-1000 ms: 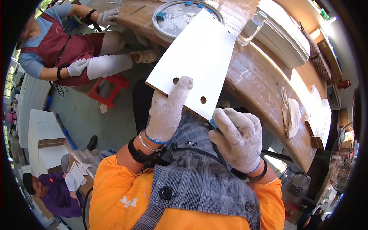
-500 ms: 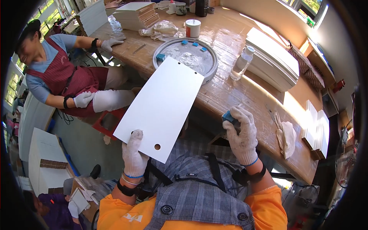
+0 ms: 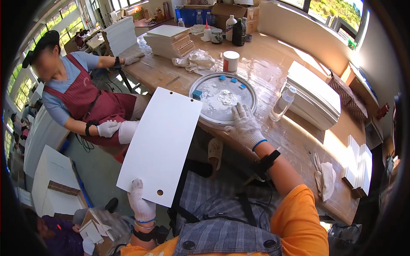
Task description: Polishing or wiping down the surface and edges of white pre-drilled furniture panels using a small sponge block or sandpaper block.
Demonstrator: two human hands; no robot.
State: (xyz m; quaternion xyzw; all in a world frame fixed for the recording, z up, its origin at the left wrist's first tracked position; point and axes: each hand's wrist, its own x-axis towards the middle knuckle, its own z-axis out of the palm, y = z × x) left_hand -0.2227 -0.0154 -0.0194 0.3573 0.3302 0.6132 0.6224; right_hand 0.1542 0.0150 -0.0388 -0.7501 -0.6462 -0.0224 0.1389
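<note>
At the table's far edge I see a brown cardboard box (image 3: pixel 228 9), open-topped, beside a blue crate (image 3: pixel 186 15). Just in front stand a white bottle (image 3: pixel 230 28) with a pale label, a dark bottle (image 3: pixel 238 33) with a light label, and a small labelled jar (image 3: pixel 217 36).

A white rectangular panel (image 3: pixel 160 145) with punched holes is gripped at its near edge by the gloved left hand (image 3: pixel 142 204). The gloved right hand (image 3: pixel 244 125) is laid on the rim of a round grey tray (image 3: pixel 205 109) on the wooden table (image 3: pixel 265 68). Small blue blocks (image 3: pixel 197 94) are seen in the tray. A clear plastic bottle (image 3: pixel 283 102) stands just beside it. A seated person in a red apron (image 3: pixel 92 106) is seen at left.
</note>
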